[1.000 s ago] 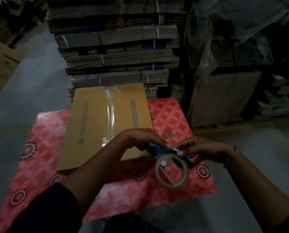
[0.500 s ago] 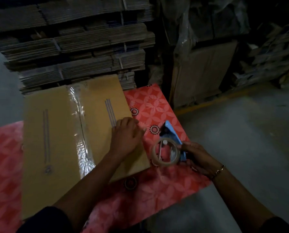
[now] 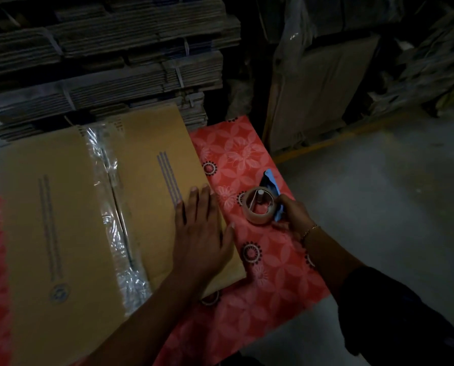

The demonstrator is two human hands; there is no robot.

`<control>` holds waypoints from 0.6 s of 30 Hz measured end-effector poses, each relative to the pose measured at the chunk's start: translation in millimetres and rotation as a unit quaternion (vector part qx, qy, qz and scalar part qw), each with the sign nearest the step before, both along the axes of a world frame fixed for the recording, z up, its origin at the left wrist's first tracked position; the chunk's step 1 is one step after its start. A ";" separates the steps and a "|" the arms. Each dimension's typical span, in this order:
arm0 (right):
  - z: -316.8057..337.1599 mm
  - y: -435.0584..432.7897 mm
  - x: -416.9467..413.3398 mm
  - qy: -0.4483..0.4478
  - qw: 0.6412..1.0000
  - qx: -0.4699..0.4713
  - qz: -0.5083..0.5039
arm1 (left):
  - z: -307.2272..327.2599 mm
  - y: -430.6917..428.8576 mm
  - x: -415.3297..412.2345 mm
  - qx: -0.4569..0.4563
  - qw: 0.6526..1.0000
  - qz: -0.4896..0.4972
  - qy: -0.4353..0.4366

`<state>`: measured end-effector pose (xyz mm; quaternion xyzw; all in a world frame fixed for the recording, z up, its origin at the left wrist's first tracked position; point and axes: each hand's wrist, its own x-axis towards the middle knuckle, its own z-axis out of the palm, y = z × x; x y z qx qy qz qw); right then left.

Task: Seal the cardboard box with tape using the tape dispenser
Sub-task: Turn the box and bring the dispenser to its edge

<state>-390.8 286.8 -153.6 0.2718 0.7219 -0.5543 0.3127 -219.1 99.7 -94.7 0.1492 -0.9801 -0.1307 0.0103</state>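
Observation:
A brown cardboard box point(image 3: 62, 220) lies on a red flowered tablecloth point(image 3: 263, 281). A strip of clear tape point(image 3: 115, 220) runs along its middle seam. My left hand point(image 3: 202, 233) rests flat, fingers spread, on the box's right flap near the edge. To the right of the box, my right hand point(image 3: 292, 217) grips the blue tape dispenser point(image 3: 272, 186) with its roll of tape point(image 3: 259, 204), low over the cloth; whether it touches the cloth I cannot tell.
Tall stacks of bundled flat cardboard point(image 3: 110, 62) stand right behind the table. More cartons under plastic wrap point(image 3: 318, 83) stand at the back right. Grey concrete floor point(image 3: 379, 207) lies to the right of the table edge.
My left hand let go of the dispenser and moved onto the box's right flap. My right hand carried the dispenser down to the cloth beside the box. The view turned right.

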 end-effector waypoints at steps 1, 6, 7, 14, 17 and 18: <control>0.1 -1.5 -3.4 -0.002 1.000 0.007 0.011 | 0.2 -0.1 0.2 -0.002 1.000 0.000 -0.003; 2.0 -5.8 -17.0 0.026 0.993 0.065 0.093 | -0.1 0.8 -1.1 -0.015 1.000 0.001 -0.003; -0.1 -4.2 -20.2 0.046 0.987 0.085 0.130 | -0.2 1.1 -1.0 -0.015 1.000 0.001 -0.004; 2.1 12.6 -29.0 0.144 0.950 0.135 0.240 | 1.1 1.9 -0.6 -0.021 1.000 0.008 0.000; 33.5 21.2 -28.2 0.183 0.928 0.132 0.295 | 4.7 1.6 1.9 -0.016 1.000 0.009 -0.002; 40.6 25.8 -30.8 0.197 0.921 0.130 0.310 | 6.4 1.6 3.4 -0.017 1.000 0.009 0.000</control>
